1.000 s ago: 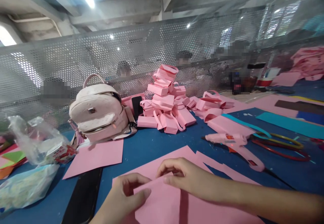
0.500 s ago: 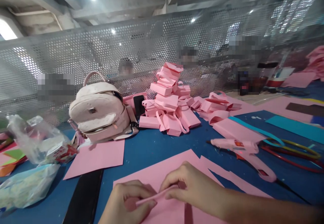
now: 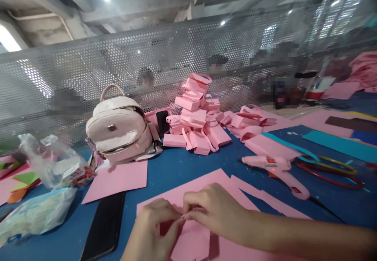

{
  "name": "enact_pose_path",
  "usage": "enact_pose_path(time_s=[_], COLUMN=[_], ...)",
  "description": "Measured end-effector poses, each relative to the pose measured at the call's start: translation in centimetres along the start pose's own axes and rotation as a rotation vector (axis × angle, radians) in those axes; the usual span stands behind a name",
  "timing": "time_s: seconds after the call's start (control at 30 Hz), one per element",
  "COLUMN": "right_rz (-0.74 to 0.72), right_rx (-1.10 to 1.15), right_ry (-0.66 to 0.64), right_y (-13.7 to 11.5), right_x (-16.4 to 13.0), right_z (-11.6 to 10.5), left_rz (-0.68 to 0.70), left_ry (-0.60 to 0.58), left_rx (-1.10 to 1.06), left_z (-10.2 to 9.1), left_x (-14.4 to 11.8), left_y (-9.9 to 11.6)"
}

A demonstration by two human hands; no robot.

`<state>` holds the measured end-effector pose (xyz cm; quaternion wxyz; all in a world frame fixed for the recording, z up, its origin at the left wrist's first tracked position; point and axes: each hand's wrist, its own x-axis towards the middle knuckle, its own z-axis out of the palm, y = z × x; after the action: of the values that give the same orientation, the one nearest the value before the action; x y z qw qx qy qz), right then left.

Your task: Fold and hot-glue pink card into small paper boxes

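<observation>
Pink paper lies low on the blue worktop before us, and since a second ago our left hand and right hand have drawn together, fingers now pinched shut on its folded edge, so we judge the crease is being pressed. Around us sit a plastic bag, a phone, a backpack, folded pink boxes and a glue gun; nothing blocks our hands.

Perforated metal screen behind blue table; beams, perhaps concrete, overhead.

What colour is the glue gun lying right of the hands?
Pale pink glue gun; the head view shows it.
</observation>
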<state>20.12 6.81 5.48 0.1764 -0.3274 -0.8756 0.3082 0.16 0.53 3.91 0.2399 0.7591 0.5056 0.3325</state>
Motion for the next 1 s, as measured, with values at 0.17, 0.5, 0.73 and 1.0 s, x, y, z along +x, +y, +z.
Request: enact_pose_path(time_s=[0.17, 0.5, 0.73, 1.0], right_rz=[-0.002, 0.183, 0.153, -0.315], right_rx=[-0.030, -0.068, -0.146, -0.034], right_ry=[0.014, 0.006, 0.003, 0.117], right_y=[-0.6, -0.5, -0.6, 0.5], right_x=[0.2, 0.5, 0.4, 0.0], right_z=[-0.7, -4.1, -4.2, -3.1], left_rz=[0.060, -0.031, -0.004, -0.008], left_ry=[0.004, 0.009, -0.013, 0.088], left_rx=[0.029, 0.070, 0.152, 0.225], left_z=[-0.4, -1.5, -2.2, -2.5], left_x=[-0.2, -0.5, -0.7, -0.9], left_y=[-0.2, -1.1, -1.3, -2.2])
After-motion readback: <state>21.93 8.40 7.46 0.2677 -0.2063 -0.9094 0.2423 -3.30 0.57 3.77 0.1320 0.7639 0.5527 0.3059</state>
